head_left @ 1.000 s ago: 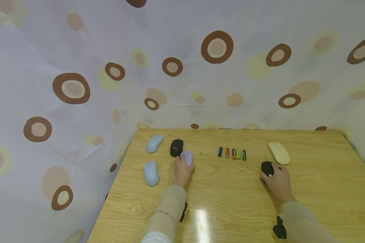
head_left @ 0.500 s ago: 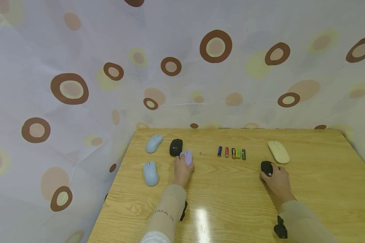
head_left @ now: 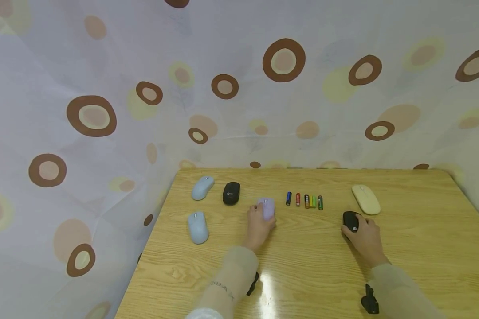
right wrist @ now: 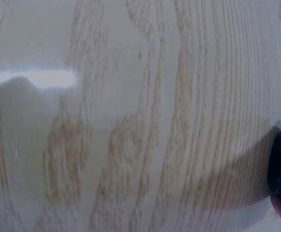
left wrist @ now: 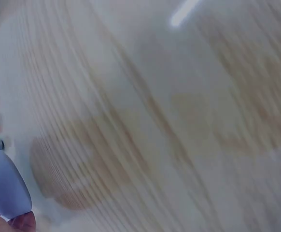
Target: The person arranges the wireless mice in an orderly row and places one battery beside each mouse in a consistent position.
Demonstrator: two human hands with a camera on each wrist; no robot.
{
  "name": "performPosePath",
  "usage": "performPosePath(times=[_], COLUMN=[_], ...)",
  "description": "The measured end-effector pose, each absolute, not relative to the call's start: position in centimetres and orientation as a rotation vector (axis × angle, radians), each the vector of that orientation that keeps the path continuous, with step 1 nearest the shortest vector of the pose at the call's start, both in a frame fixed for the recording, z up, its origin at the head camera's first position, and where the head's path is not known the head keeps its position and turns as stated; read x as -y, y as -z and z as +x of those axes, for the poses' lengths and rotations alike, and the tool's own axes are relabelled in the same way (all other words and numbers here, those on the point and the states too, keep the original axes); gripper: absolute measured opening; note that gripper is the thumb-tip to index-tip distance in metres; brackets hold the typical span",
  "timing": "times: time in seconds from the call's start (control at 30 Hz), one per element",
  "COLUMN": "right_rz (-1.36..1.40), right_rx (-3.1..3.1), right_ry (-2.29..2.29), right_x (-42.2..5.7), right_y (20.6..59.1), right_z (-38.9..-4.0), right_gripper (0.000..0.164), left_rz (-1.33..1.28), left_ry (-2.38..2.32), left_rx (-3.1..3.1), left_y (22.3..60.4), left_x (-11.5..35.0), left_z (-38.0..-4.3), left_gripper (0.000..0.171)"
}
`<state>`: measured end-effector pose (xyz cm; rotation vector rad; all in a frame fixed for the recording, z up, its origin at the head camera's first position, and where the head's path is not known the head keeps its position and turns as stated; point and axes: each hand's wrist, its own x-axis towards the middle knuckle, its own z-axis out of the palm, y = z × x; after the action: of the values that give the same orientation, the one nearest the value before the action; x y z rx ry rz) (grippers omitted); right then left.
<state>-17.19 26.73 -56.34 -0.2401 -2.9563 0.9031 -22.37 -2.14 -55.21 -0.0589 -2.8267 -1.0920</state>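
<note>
From where I stand, both hands are busy on the wooden table (head_left: 303,270). The left hand (head_left: 258,228) grips a lilac computer mouse (head_left: 268,210) just below the centre of the head view, thumb on one flank and fingers on the other. I'd say that sideways pinch is there to steer the smooth, rounded shell without pressing its buttons. Whether the mouse touches the wood or is slightly raised, I can't tell.

Lower right of centre, the right hand (head_left: 367,239) holds a black mouse (head_left: 350,221) by its sides, thumb toward the left of the frame; the right wrist view catches only its edge and a fingertip. It looks like a hold meant to keep that mouse steady, just below a cream mouse (head_left: 366,200) lying aslant.

Between the hands, slightly higher in the frame, lies a row of batteries (head_left: 306,201), mostly side by side, perhaps lined up so each can be picked out easily. Over to the left, a second black mouse (head_left: 231,193) and two pale blue mice, the upper one (head_left: 202,188) tilted and the lower one (head_left: 198,227) nearly straight, sit apart, seemingly spaced to leave finger room. Behind hangs a spotted cloth (head_left: 243,53).
</note>
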Motion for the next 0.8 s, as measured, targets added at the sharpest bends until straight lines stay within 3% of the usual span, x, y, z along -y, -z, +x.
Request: performPosePath(times=[0.3,0.8], right_rz=[-0.215,-0.209], right_rx=[2.971,2.969], right_ry=[-0.890,-0.893], right_x=[-26.9,-26.9], right_y=[56.5,56.2], right_z=[-17.3,-17.1], right_gripper=[0.067,0.066], left_rz=[-0.126,-0.111], left_ry=[1.257,1.083], left_rx=[2.854,2.917], left_y=[54.8,55.3], left_x=[-2.5,-6.4], left_z=[-20.5,-19.6], left_gripper=[0.061,0.058])
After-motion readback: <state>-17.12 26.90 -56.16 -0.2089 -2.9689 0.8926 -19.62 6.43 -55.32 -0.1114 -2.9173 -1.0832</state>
